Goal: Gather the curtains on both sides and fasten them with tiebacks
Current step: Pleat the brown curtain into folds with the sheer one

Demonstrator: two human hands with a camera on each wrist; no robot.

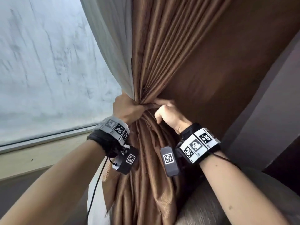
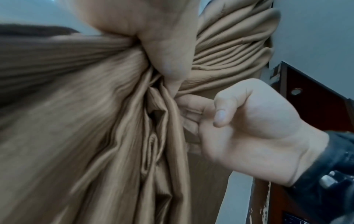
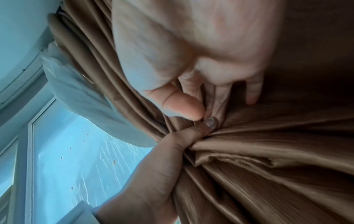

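The brown curtain [image 1: 162, 54] is bunched into a narrow waist at the middle of the head view. My left hand [image 1: 128, 108] grips that waist from the left, with the white sheer curtain [image 1: 110, 46] caught against it. My right hand [image 1: 168, 114] meets it from the right, fingers curled and dug into the folds. In the left wrist view the right hand [image 2: 249, 128] pinches pleats of the curtain [image 2: 76, 121]. In the right wrist view my left thumb [image 3: 201, 128] presses on the gathered fabric [image 3: 268, 151]. A ribbed beige strip [image 1: 107, 171] hangs below my left wrist; I cannot tell whether it is a tieback.
A streaked window pane [image 1: 40, 62] fills the left, with its sill [image 1: 40, 153] below. A grey wall [image 1: 267, 111] stands to the right of the curtain. A dark wooden frame [image 2: 316, 106] lies behind the right hand. Grey upholstery [image 1: 211, 200] sits low right.
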